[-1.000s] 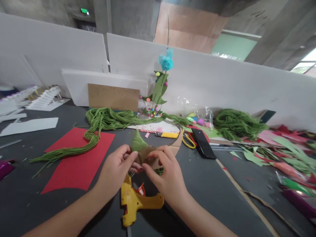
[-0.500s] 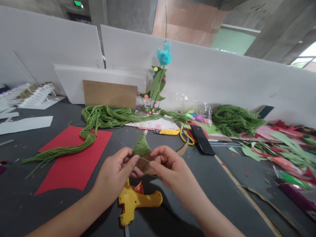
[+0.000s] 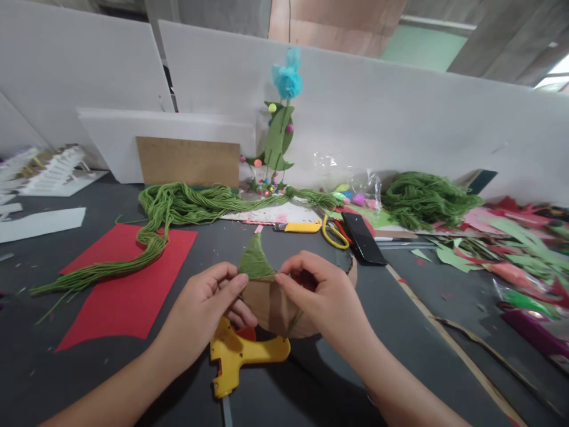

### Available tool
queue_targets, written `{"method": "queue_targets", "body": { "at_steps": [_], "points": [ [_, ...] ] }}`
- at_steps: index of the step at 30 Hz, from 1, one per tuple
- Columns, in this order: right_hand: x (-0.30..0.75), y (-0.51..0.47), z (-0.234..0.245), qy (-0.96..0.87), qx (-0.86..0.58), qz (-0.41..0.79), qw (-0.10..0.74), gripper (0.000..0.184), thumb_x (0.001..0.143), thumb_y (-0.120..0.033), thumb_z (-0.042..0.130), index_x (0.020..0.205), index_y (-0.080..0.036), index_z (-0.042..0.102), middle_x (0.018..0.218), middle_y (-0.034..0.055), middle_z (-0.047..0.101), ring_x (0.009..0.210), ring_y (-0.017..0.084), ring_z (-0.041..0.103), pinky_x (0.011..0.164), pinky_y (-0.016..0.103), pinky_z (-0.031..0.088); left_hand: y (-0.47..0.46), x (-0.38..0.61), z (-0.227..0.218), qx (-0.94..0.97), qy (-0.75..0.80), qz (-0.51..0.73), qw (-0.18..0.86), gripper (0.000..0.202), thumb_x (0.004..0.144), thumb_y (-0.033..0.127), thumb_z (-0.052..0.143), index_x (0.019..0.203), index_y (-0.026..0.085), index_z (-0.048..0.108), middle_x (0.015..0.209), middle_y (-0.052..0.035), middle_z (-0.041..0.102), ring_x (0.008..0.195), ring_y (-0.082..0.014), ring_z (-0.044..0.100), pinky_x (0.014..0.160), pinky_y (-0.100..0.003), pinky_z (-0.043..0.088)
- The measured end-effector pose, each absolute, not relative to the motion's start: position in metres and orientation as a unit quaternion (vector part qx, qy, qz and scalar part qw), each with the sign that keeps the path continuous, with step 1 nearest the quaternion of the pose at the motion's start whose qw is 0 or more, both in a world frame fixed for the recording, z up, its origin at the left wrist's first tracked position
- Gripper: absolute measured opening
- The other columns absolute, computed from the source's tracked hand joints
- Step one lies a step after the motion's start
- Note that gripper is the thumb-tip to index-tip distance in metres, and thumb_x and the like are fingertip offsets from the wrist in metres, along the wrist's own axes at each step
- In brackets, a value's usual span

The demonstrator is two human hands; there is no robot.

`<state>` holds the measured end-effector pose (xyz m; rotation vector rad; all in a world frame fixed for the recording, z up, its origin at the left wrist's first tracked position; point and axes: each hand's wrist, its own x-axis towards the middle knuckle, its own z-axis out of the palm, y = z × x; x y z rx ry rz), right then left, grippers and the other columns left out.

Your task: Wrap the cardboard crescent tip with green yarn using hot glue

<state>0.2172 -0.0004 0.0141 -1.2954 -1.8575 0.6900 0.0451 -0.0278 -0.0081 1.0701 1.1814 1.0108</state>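
Between my hands is a curved brown cardboard piece (image 3: 262,303), its pointed upper tip wrapped in green yarn (image 3: 255,261). My left hand (image 3: 202,305) is closed on the left edge of the cardboard, with the thumb near the lower border of the wrapping. Thumb and index finger of my right hand (image 3: 322,296) pinch the yarn strand at the right end of that border. The cardboard curves behind my right hand, which hides part of it. Just below lies a yellow hot glue gun (image 3: 249,354), its upper end partly covered by my left fingers.
On the left, a long hank of green yarn (image 3: 153,252) trails over a red sheet (image 3: 120,296). Ahead lie a yellow utility knife (image 3: 302,227), yellow-handled scissors (image 3: 333,232) and a black phone (image 3: 363,238). A blue craft flower (image 3: 288,82) stands at the back; paper scraps (image 3: 462,264) cover the right.
My right hand has shifted slightly right and up, and the strand now lies along the wrapping's lower edge. More of the cardboard shows below it. The whole view has tilted down a little.
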Motion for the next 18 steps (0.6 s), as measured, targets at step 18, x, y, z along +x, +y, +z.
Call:
{"method": "queue_targets", "body": {
  "at_steps": [18],
  "points": [
    [0.221, 0.0045, 0.0119, -0.734, -0.533, 0.275, 0.32, 0.012, 0.073, -0.022, 0.057, 0.072, -0.017, 0.067, 0.051, -0.0035, 0.05, 0.049, 0.011, 0.043, 0.048, 0.022, 0.032, -0.0277, 0.0473, -0.0099, 0.45, 0.499, 0.451, 0.587, 0.015, 0.076, 0.033, 0.056, 0.079, 0.021, 0.049, 0.051, 0.0013, 0.066, 0.053, -0.0184, 0.068, 0.05, -0.024, 0.051]
  ]
}}
